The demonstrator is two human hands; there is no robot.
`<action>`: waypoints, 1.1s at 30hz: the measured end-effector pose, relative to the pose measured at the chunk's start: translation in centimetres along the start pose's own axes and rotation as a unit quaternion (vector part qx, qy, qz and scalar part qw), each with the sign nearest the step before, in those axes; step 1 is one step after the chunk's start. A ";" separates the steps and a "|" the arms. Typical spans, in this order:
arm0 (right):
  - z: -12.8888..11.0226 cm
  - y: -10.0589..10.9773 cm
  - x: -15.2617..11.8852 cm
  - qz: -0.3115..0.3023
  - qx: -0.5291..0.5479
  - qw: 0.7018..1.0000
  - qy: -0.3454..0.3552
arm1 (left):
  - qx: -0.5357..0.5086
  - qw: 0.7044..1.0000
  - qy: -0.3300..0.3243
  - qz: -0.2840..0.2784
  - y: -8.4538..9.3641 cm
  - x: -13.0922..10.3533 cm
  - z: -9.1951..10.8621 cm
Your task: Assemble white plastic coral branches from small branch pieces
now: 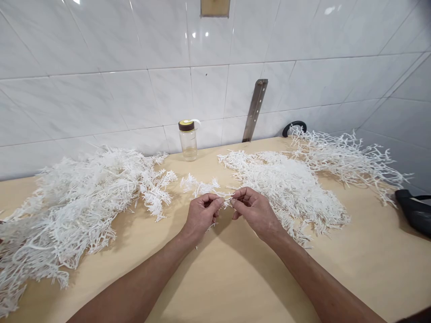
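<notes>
Near the middle of the table, my left hand [206, 213] and my right hand [252, 209] face each other with thumbs and forefingers pinched. A small white branching sprig [227, 202], like a piece of artificial plant, bridges the short gap between the fingertips. Both hands grip it, though the fingers cover much of it. Just beyond them lie a few loose white sprigs [198, 185]. To the left spreads a large heap of white sprigs [90, 197]. Close by my right hand is a second, flatter pile of white sprigs [289, 186].
Against the tiled wall [128, 98] stand a clear bottle [188, 141] with a brown and yellow lid and a leaning metal strip [255, 110]. Larger white branches [346, 157] lie at the far right of the table [222, 278]. Black curved objects [414, 211] sit near them.
</notes>
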State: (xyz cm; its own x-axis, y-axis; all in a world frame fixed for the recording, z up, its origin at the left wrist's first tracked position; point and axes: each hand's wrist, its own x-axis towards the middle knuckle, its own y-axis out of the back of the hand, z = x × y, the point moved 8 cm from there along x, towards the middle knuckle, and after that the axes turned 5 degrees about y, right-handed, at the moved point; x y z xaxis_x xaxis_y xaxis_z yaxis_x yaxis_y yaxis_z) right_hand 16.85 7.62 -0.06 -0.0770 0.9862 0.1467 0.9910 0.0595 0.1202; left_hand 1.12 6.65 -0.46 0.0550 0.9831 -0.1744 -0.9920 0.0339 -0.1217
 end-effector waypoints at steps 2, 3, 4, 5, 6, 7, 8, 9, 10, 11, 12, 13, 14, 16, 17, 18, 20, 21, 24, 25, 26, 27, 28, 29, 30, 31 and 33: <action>-0.2 0.1 -0.1 0.007 -0.038 0.999 0.011 | -0.006 1.000 0.002 0.001 0.0 0.0 0.0; -0.4 0.1 -0.1 0.010 -0.066 0.998 0.021 | -0.003 1.000 0.004 -0.002 0.0 0.0 0.0; -0.6 0.1 -0.2 0.011 -0.096 0.995 0.034 | 0.004 1.000 0.004 -0.008 -0.1 0.0 0.0; -0.9 0.0 -0.3 0.009 -0.124 0.991 0.048 | 0.016 1.000 0.002 -0.017 -0.3 -0.1 0.1; -1.2 -0.2 -0.5 0.003 -0.145 0.987 0.062 | 0.027 0.999 -0.002 -0.027 -0.5 -0.1 0.2; -1.4 -0.4 -0.6 -0.005 -0.160 0.984 0.073 | 0.037 0.999 -0.007 -0.036 -0.7 -0.1 0.3; -1.5 -0.5 -0.6 -0.013 -0.167 0.983 0.081 | 0.043 0.998 -0.013 -0.042 -0.8 -0.2 0.4; -1.5 -0.6 -0.7 -0.017 -0.168 0.982 0.084 | 0.045 0.998 -0.018 -0.044 -0.9 -0.2 0.5; -1.4 -0.6 -0.7 -0.018 -0.163 0.983 0.083 | 0.046 0.998 -0.021 -0.040 -0.9 -0.2 0.6; -1.3 -0.6 -0.7 -0.017 -0.155 0.985 0.079 | 0.045 0.998 -0.024 -0.030 -0.8 -0.2 0.6; -1.0 -0.6 -0.7 -0.017 -0.146 0.987 0.070 | 0.046 0.998 -0.024 -0.017 -0.6 -0.2 0.5; -0.7 -0.6 -0.7 -0.018 -0.137 0.989 0.059 | 0.048 0.999 -0.023 -0.006 -0.4 -0.2 0.4; -0.4 -0.7 -0.7 -0.021 -0.129 0.990 0.049 | 0.051 0.998 -0.022 0.004 -0.3 -0.2 0.3; 0.0 -0.8 -0.7 -0.029 -0.121 0.992 0.032 | 0.058 0.998 -0.020 0.013 -0.2 -0.2 0.1; 0.1 -0.9 -0.7 -0.033 -0.121 0.992 0.027 | 0.063 0.998 -0.022 0.012 -0.2 -0.2 0.1; 0.1 -1.0 -0.7 -0.038 -0.123 0.991 0.022 | 0.070 0.997 -0.026 0.007 -0.3 -0.2 0.1; 0.2 -1.1 -0.8 -0.045 -0.128 0.991 0.015 | 0.093 0.995 -0.040 0.000 -0.4 -0.2 0.3; 0.2 -1.2 -0.8 -0.048 -0.127 0.991 0.011 | 0.106 0.993 -0.048 -0.002 -0.4 -0.2 0.3; 0.3 -1.2 -0.8 -0.056 -0.114 0.992 -0.006 | 0.143 0.987 -0.069 0.013 -0.2 -0.2 0.4; 0.4 -1.2 -0.8 -0.057 -0.108 0.992 -0.014 | 0.151 0.986 -0.073 0.022 0.0 -0.2 0.4; 0.5 -1.2 -0.8 -0.057 -0.100 0.993 -0.021 | 0.156 0.984 -0.075 0.031 0.1 -0.2 0.3; 0.5 -1.2 -0.7 -0.056 -0.092 0.994 -0.029 | 0.157 0.984 -0.076 0.037 0.2 -0.2 0.3; 0.7 -1.2 -0.7 -0.055 -0.083 0.994 -0.038 | 0.153 0.985 -0.075 0.039 0.2 -0.2 0.2; 0.9 -1.3 -0.7 -0.056 -0.073 0.995 -0.048 | 0.148 0.986 -0.073 0.038 0.1 -0.2 0.2; 1.1 -1.4 -0.7 -0.058 -0.062 0.995 -0.059 | 0.144 0.986 -0.072 0.034 0.0 -0.3 0.2; 1.4 -1.5 -0.7 -0.060 -0.051 0.994 -0.070 | 0.141 0.987 -0.071 0.029 -0.1 -0.4 0.2; 2.0 -1.3 -0.6 -0.051 -0.037 0.994 -0.091 | 0.135 0.988 -0.069 0.020 -0.4 -0.6 0.4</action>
State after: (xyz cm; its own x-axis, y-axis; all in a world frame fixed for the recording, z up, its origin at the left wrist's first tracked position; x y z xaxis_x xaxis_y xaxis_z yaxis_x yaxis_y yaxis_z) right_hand 15.83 7.29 -2.25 -0.1490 0.9876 -0.0498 0.9676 0.1560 0.1988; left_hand 1.44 6.15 0.06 0.0167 0.9992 -0.0357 -0.9883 0.0219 0.1506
